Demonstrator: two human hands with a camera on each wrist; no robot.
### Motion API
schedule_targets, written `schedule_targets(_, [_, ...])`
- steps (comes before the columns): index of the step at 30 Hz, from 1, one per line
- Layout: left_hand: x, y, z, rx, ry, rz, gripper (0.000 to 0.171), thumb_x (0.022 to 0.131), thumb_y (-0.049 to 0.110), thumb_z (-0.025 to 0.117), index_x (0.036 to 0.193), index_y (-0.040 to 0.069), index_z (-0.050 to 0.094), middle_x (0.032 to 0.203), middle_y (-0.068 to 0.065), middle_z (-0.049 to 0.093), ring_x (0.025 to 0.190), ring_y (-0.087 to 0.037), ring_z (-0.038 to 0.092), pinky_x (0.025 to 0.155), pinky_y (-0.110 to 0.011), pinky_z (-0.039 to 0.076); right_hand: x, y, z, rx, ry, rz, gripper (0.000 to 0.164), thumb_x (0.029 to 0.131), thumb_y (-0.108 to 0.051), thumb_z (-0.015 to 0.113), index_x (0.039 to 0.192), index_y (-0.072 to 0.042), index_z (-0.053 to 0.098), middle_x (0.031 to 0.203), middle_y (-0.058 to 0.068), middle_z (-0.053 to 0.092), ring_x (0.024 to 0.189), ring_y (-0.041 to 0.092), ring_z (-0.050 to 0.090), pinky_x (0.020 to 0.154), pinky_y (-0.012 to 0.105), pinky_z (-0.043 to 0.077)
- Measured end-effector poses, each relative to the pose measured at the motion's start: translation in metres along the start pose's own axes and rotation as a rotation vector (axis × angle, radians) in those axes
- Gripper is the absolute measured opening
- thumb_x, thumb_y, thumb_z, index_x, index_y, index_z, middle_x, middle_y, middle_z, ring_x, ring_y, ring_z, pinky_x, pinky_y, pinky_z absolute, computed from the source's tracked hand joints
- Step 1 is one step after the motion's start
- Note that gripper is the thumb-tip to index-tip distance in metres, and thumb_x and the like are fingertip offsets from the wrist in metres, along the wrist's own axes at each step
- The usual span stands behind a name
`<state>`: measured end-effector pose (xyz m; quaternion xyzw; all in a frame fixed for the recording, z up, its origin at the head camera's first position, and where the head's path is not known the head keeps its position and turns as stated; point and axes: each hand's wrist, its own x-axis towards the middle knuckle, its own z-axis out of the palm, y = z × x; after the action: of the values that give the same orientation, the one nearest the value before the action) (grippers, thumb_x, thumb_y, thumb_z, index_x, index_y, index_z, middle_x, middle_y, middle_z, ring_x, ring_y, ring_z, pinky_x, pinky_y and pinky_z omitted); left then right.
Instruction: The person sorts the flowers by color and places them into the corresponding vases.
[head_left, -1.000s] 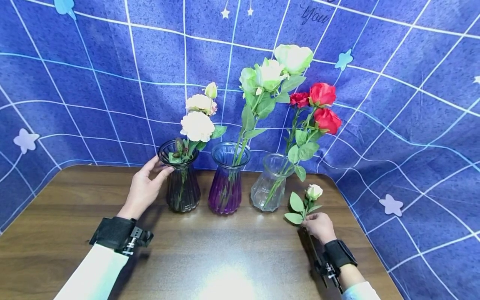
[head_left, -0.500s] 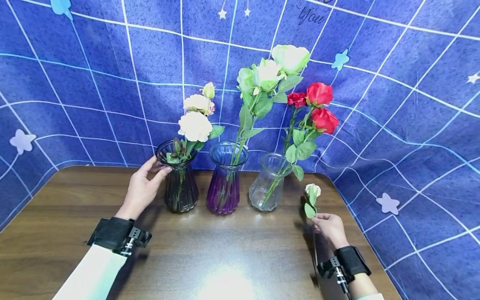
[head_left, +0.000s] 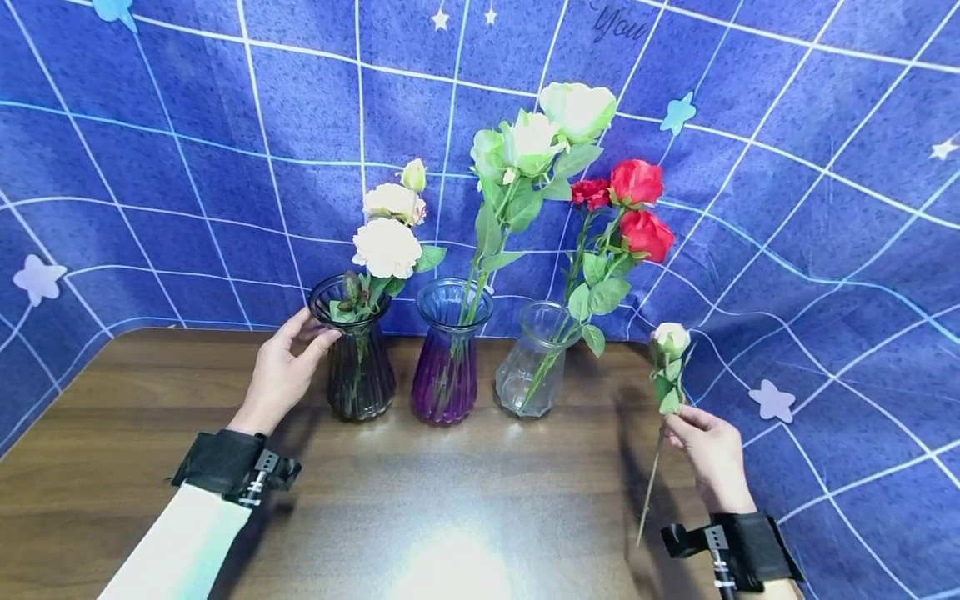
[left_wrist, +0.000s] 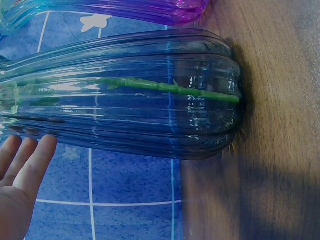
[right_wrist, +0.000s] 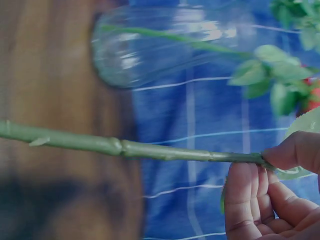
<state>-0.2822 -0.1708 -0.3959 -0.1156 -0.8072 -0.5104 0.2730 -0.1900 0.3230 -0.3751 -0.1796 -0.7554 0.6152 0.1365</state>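
Observation:
My left hand (head_left: 279, 375) holds the dark glass vase (head_left: 362, 375) at its neck, thumb in front and fingers at the left side. In the left wrist view its fingers (left_wrist: 37, 167) lie against the ribbed glass. Pale cream flowers (head_left: 386, 247) stand in this vase, a green stem (left_wrist: 200, 93) showing through its wall. At the right, my right hand (head_left: 708, 450) pinches a single white rose (head_left: 670, 337) by its stem just below the leaves. The rose is upright, its bare stem (right_wrist: 170, 151) running down over the table's right side.
A blue-purple vase (head_left: 446, 375) with pale green-white roses (head_left: 532, 142) stands in the middle. Right of it, a clear vase (head_left: 531, 379) holds red roses (head_left: 647, 235) leaning right. Behind the wooden table (head_left: 375, 500) hangs a blue grid-patterned cloth (head_left: 187, 183).
My right hand has moved right and raised the white rose from low over the table to upright, its stem now hanging below the fingers. The left hand stays at the dark vase.

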Motion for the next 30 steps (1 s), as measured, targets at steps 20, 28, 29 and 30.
schedule_targets(20, [-0.001, 0.000, -0.001, 0.005, -0.004, -0.008, 0.041, 0.091, 0.017, 0.062, 0.129, 0.004, 0.054, 0.107, -0.021, 0.066, 0.087, 0.020, 0.052, 0.074, 0.000, 0.043, -0.037, -0.094, 0.013, 0.320, 0.077, -0.297, 0.017, 0.084, 0.010, 0.057, 0.077, -0.003, 0.068, 0.063, -0.001, 0.065, 0.054, 0.009, 0.060, 0.057, 0.017, 0.052])
schedule_targets(28, [0.000, 0.001, -0.001, 0.014, -0.001, -0.007, 0.042, 0.091, 0.018, 0.062, 0.129, 0.004, 0.054, 0.107, -0.021, 0.066, 0.087, 0.020, 0.051, 0.074, 0.000, 0.043, -0.053, -0.141, 0.047, 0.399, 0.011, -0.450, 0.019, 0.082, 0.013, 0.056, 0.081, -0.001, 0.069, 0.064, 0.002, 0.066, 0.056, 0.010, 0.061, 0.057, 0.019, 0.053])
schedule_targets(29, [0.000, 0.001, -0.001, 0.014, -0.001, -0.008, 0.042, 0.091, 0.018, 0.062, 0.129, 0.004, 0.053, 0.107, -0.021, 0.066, 0.086, 0.020, 0.051, 0.074, 0.000, 0.043, -0.055, -0.147, 0.053, 0.402, -0.004, -0.464, 0.020, 0.082, 0.013, 0.057, 0.081, -0.002, 0.069, 0.064, 0.001, 0.065, 0.055, 0.009, 0.061, 0.057, 0.019, 0.053])
schedule_targets(30, [0.000, 0.001, -0.001, 0.018, -0.001, -0.008, 0.042, 0.091, 0.018, 0.062, 0.129, 0.004, 0.053, 0.107, -0.021, 0.066, 0.086, 0.021, 0.051, 0.074, 0.000, 0.043, -0.057, -0.152, 0.058, 0.398, -0.017, -0.480, 0.019, 0.082, 0.012, 0.057, 0.081, -0.002, 0.069, 0.063, 0.000, 0.065, 0.055, 0.008, 0.061, 0.057, 0.019, 0.053])
